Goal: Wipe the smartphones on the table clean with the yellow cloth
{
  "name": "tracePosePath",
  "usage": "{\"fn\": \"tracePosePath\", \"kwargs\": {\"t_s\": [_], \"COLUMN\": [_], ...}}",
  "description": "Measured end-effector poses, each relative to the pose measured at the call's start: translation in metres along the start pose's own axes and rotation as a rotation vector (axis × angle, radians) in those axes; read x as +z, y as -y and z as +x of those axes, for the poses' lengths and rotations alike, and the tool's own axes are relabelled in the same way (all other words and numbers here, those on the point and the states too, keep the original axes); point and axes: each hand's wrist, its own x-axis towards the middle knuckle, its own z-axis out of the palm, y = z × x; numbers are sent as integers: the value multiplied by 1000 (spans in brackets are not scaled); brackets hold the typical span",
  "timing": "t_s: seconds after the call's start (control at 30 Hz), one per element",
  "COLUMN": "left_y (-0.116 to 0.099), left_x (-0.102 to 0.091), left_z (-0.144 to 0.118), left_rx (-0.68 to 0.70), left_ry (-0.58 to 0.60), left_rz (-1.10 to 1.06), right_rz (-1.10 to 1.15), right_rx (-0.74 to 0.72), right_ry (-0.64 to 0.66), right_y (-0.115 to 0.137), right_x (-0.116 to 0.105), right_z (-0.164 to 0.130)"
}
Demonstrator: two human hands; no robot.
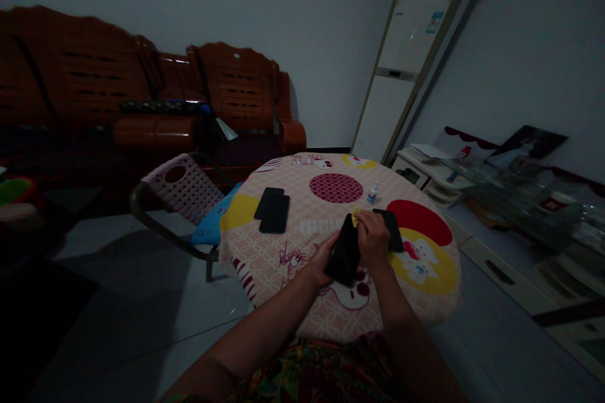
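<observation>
Left grip holds phone at its edge beside open tablecloth; right grip pinches yellow cloth.

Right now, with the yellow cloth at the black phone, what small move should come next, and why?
Probably slide the yellow cloth down the black phone: the right hand pinches it at the far end, the left hand holds the phone's side, and the nearer part lies uncovered.

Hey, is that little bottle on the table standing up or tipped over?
Upright: the little bottle stands with its base on the tablecloth and its narrower top pointing upward.
</observation>
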Motion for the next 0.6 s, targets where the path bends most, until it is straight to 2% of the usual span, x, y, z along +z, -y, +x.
{"fn": "tracePosePath", "kwargs": {"t_s": [0.13,0.33,0.6], "left_y": [1,0,-4], "left_x": [2,8,2], "left_z": [0,0,1], "left_rx": [7,88,25], "left_ry": [-59,-175,-100], "left_rz": [17,-21,-42], "right_rz": [-35,17,199], "right_rx": [-44,-94,-95], "right_ry": [73,144,250], "right_y": [3,15,33], "right_x": [6,9,-2], "right_z": [-6,-28,-54]}}
